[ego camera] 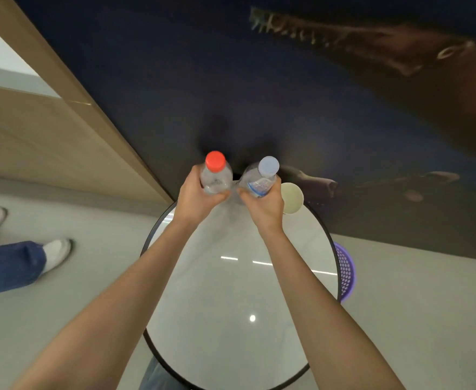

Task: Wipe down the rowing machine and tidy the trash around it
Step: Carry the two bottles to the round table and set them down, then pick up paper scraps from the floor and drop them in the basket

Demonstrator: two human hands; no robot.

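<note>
Two clear plastic bottles are in my hands at the far edge of a round white table (231,291) with a thin black rim. My left hand (196,197) grips the red-cap bottle (214,175) over the table's far left side. My fingers curl round its body from the left and my thumb wraps across the front. My right hand (263,205) grips the pale-cap bottle (260,177) over the table's far middle, with fingers and thumb curled round its labelled body.

Both bottles are upright, with their caps leaning a little apart. Their lower bodies come close together between my hands. I cannot tell whether they touch, nor whether they stand on the table or are lifted off it.

A pale paper cup (291,198) is just beside my right hand, at the table's far right edge, with its round mouth showing. A purple mesh basket (345,273) sits on the floor against the table's right side, partly hidden by the tabletop.

Left of the table and well apart from it, another person's blue trouser legs and white shoes (56,250) are on the grey floor. Behind the table rises a dark wall with a blurred brown picture.
</note>
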